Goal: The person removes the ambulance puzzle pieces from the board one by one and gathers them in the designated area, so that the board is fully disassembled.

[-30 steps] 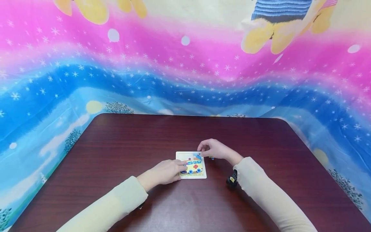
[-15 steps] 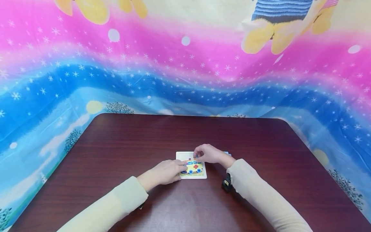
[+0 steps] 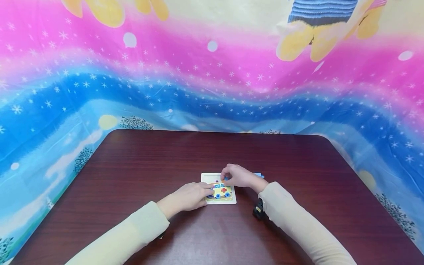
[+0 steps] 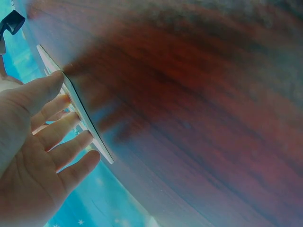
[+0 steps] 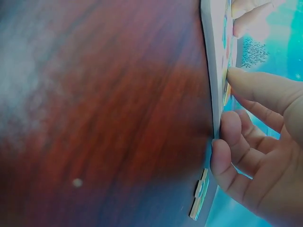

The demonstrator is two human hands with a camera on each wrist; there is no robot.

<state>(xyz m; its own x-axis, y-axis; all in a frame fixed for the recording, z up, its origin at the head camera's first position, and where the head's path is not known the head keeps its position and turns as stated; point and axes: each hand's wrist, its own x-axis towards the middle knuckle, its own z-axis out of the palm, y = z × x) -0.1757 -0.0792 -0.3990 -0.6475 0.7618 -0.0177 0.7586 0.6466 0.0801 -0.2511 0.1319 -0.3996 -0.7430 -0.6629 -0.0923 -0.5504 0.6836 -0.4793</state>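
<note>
The left hand [image 3: 189, 195] lies just below the centre of the head view, its fingers nearly straight and spread slightly apart; they rest on the left part of the puzzle board [image 3: 208, 177], and in the left wrist view the thumb touches the board's edge. The right hand [image 3: 240, 176] is at the board's upper right corner, its thumb and index finger drawn together, pinching a small blue piece [image 3: 226, 179]; the other fingers are curled in.

That piece is mostly hidden by the fingers, its outline hard to make out; another blue piece [image 3: 260, 175] is partly covered by the right wrist; both wrist views show the board almost edge-on, its picture barely readable.

The board lies flat on the dark red-brown counter [image 3: 159, 158]; it is square, with a pale rim, and shows a yellow vehicle [image 3: 218, 190] with a red cross, blue windows and blue wheels.
</note>
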